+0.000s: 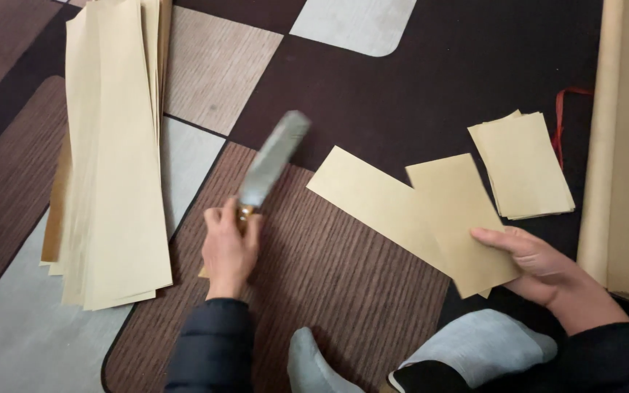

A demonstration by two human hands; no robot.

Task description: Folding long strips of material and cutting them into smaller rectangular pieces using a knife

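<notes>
My left hand [228, 251] is closed on the handle of a broad knife [272, 157], blade blurred and raised over the floor. My right hand [540, 266] pinches a folded sheet [420, 211], low and right. I should press the fold flat and keep fingers off the blade line. A cut stack [522, 164] lies far right.
</notes>
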